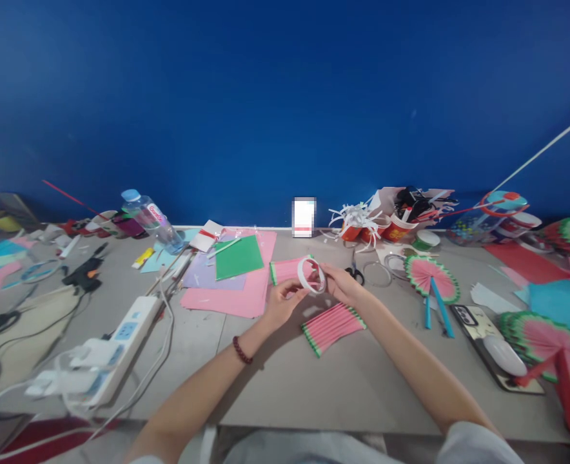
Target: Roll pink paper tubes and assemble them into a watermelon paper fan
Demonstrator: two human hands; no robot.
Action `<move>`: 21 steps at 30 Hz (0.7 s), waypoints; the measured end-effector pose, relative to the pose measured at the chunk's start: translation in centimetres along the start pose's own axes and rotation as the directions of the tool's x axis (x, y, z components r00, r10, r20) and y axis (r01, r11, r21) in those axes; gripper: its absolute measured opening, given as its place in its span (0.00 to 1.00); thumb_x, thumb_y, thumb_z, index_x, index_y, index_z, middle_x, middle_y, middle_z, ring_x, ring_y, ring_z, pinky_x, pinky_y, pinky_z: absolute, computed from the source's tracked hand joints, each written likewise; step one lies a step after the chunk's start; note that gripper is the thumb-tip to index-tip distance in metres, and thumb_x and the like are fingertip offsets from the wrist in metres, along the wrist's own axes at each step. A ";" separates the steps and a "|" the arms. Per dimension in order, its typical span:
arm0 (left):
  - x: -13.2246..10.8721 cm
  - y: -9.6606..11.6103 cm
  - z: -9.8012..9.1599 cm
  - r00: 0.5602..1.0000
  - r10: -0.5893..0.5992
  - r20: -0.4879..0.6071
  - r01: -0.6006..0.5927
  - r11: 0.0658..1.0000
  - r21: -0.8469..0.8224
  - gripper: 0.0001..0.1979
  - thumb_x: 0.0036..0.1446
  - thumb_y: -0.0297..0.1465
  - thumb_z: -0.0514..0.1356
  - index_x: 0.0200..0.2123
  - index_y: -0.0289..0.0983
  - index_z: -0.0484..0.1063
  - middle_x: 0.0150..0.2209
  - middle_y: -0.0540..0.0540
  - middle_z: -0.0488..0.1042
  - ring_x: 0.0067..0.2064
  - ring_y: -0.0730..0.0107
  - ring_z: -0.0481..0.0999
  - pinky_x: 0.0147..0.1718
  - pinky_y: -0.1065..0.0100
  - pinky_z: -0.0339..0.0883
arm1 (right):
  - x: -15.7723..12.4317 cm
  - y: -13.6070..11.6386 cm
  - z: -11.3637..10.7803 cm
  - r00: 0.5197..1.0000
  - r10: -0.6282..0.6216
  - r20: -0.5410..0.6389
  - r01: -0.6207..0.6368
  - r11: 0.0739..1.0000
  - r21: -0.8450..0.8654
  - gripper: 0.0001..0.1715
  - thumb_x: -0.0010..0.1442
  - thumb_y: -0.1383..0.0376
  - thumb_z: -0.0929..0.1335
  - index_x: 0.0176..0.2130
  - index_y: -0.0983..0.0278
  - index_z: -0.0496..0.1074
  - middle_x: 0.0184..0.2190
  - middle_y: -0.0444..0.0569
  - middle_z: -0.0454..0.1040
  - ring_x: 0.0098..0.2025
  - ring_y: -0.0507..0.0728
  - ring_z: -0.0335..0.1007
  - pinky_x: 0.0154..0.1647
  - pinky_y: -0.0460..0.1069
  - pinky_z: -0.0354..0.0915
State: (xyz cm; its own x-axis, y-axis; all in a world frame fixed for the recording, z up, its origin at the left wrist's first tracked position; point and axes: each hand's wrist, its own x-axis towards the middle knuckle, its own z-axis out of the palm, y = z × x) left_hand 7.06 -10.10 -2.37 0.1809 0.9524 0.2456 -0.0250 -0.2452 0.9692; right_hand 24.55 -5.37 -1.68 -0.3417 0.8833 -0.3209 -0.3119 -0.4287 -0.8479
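Above the table, both hands are closed on a white ring that looks like a roll of tape (302,276). My left hand (284,301) pinches its lower left edge. On the other side, the fingers of my right hand (342,283) grip the rim, partly hidden behind it. Just behind the hands lies a pleated pink paper strip with green edges (285,269), partly covered by them. A second pleated pink strip (332,327) rests flat below my right hand, its folds running lengthwise.
A green sheet (239,258) on pink paper (222,301) lies left of the hands. Scissors (356,276) sit behind the right hand. A power strip (125,348), water bottle (154,219) and glue gun (84,274) are left; finished fans (432,278) and a phone (473,335) right.
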 end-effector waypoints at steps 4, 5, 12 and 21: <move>0.0 0.0 -0.1 0.992 -0.020 -0.122 0.019 1.000 -0.010 0.12 0.52 0.40 0.62 0.32 0.35 0.73 0.30 0.45 0.76 0.31 0.69 0.75 0.33 0.67 0.70 | -0.5 -0.3 0.6 0.951 -0.304 -0.049 0.264 0.886 -0.380 0.15 0.53 0.59 0.69 0.42 0.60 0.70 0.44 0.50 0.72 0.46 0.55 0.69 0.44 0.51 0.67; 0.0 0.0 -0.1 0.990 -0.026 -0.140 0.024 1.000 -0.015 0.12 0.52 0.40 0.62 0.31 0.36 0.73 0.29 0.46 0.76 0.31 0.70 0.75 0.32 0.67 0.70 | -0.8 -0.6 0.9 0.934 -0.357 0.006 0.318 0.822 -0.472 0.16 0.52 0.60 0.70 0.42 0.60 0.70 0.46 0.50 0.71 0.48 0.56 0.68 0.47 0.51 0.66; 0.6 0.5 -0.7 0.979 -0.084 -0.188 0.053 0.985 -0.164 0.14 0.51 0.42 0.63 0.26 0.36 0.70 0.23 0.49 0.73 0.24 0.73 0.72 0.26 0.68 0.69 | -2.8 -1.4 2.4 0.891 -0.291 0.350 0.455 0.572 -0.683 0.10 0.54 0.63 0.68 0.39 0.61 0.73 0.39 0.48 0.75 0.39 0.55 0.70 0.44 0.52 0.65; 0.3 0.5 -1.0 0.994 0.103 -0.045 -0.101 0.994 0.033 0.15 0.49 0.35 0.65 0.40 0.35 0.73 0.37 0.43 0.77 0.35 0.69 0.75 0.35 0.66 0.71 | -2.7 -1.3 2.6 0.961 -0.229 0.155 0.273 0.876 -0.398 0.13 0.48 0.59 0.73 0.32 0.64 0.70 0.25 0.43 0.74 0.26 0.51 0.69 0.33 0.48 0.66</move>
State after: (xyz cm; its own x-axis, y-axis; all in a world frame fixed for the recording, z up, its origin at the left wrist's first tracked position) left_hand 6.14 -9.72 -1.77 0.1328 0.9294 0.3444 -0.0103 -0.3461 0.9381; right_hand 23.53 -7.65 1.42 -0.3943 0.9177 -0.0486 -0.0137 -0.0588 -0.9982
